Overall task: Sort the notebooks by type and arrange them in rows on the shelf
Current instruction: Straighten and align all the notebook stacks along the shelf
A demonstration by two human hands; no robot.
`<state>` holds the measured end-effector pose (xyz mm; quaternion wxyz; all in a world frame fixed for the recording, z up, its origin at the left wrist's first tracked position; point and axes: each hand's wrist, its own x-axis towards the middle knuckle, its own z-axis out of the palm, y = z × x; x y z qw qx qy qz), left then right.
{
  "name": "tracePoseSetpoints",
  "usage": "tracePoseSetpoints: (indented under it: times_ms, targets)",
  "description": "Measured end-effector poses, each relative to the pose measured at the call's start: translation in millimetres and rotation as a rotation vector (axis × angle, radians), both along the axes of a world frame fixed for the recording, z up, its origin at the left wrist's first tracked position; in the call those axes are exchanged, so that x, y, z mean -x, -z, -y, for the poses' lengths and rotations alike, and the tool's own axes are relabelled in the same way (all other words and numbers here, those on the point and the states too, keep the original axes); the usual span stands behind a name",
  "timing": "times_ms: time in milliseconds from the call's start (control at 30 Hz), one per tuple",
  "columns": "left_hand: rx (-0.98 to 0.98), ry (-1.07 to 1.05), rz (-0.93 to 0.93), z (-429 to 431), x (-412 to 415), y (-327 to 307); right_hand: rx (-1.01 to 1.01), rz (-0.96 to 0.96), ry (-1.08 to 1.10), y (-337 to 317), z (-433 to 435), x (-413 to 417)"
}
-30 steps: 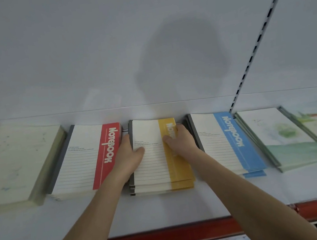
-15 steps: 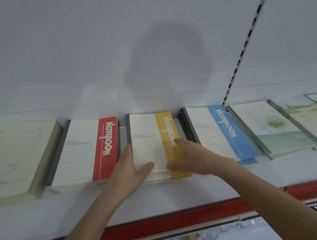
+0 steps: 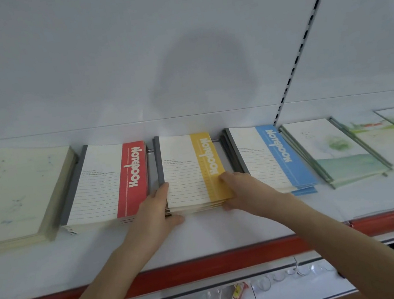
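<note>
Along the white shelf, from nine o'clock round to three, lie a cream stack, a red stack, the yellow stack, a blue stack and green-painted notebooks. The left hand lies straight-fingered against the yellow stack's left side, thumb along the front edge. The right hand pinches its near right corner (fingers on top, thumb apparently beneath). The stack's long axis runs twelve to six, straight ahead of both hands, equally near.

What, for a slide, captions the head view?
Left hand, right hand steady yellow stack between red stack and blue stack.
</note>
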<state>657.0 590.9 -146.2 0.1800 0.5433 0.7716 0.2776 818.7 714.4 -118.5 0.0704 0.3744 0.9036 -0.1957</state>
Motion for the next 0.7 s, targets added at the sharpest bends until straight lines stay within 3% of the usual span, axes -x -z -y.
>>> tracePoseSetpoints:
  times_ms: [333, 500, 700]
  targets:
    - [-0.045, 0.006, 0.038, -1, 2, 1, 0.027, -0.004, 0.009, -6, -1, 0]
    - [0.005, 0.074, -0.141, -3, 5, 9, -0.073, 0.057, -0.018, 0, 1, 6]
    - [-0.032, 0.012, -0.187, -3, -1, 14, -0.086, -0.007, 0.036, 6, 6, 1]
